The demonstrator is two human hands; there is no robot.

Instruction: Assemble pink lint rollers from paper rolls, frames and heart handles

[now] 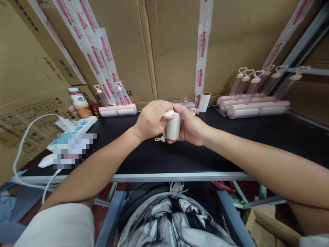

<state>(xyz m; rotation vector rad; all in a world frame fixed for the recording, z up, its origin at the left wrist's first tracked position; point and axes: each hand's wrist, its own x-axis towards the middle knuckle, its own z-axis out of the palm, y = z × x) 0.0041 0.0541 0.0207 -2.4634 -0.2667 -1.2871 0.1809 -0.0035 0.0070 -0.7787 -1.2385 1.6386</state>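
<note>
At the middle of the table I hold a white paper roll [173, 127] upright in both hands. My left hand [153, 118] is closed at its upper left, with a small pale pink piece [169, 113] by the thumb. Around the right side, my right hand [192, 127] is closed on the same roll, its thumb near the top. A pink loop-ended handle [159, 139] pokes out on the table below the hands. Behind them lies a translucent purple plastic part [189, 104], partly hidden by my fingers.
A white tube [205, 102] stands at the back. Pink rollers with heart-shaped handles sit at right [257, 106] and left [117, 109]. At left are a drink bottle [80, 103], a white power strip [84, 125] and a cable [22, 151]. Cardboard [174, 51] walls the back.
</note>
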